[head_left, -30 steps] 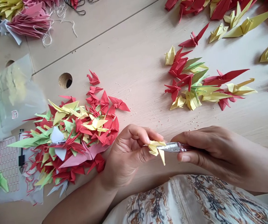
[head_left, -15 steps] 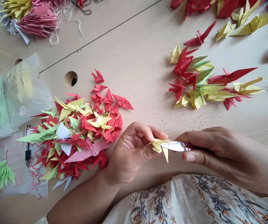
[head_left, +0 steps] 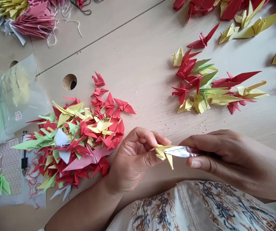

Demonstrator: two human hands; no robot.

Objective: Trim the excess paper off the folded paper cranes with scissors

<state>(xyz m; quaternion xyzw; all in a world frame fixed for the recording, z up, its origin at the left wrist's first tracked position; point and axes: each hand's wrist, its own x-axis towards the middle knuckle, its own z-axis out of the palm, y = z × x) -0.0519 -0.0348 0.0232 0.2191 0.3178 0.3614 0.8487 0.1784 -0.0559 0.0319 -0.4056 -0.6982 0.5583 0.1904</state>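
Observation:
A yellow folded paper crane [head_left: 164,152] is pinched between the thumb and fingers of my left hand [head_left: 138,157]. My right hand [head_left: 215,154] is closed around the handle of small scissors [head_left: 178,151] with a silver pointed blade and a reddish handle. The blade tip touches the crane's folded body, and one yellow point hangs below it. Most of the handle is hidden in my palm. Close to my left wrist is a heap of paper cranes [head_left: 80,141], mostly red, with yellow, green, pink and white ones among them.
More red, yellow and green cranes [head_left: 200,86] stand at the right, others [head_left: 229,9] at the far right. Tiny paper scraps [head_left: 167,122] dot the table. Plastic bags [head_left: 22,93], a pen [head_left: 24,157] and a label sheet [head_left: 10,163] lie left. A strung bundle [head_left: 34,21] is far left.
The view has shifted slightly, so most things on the table sit a little further left. Both hands keep their hold, with the blade still against the yellow crane.

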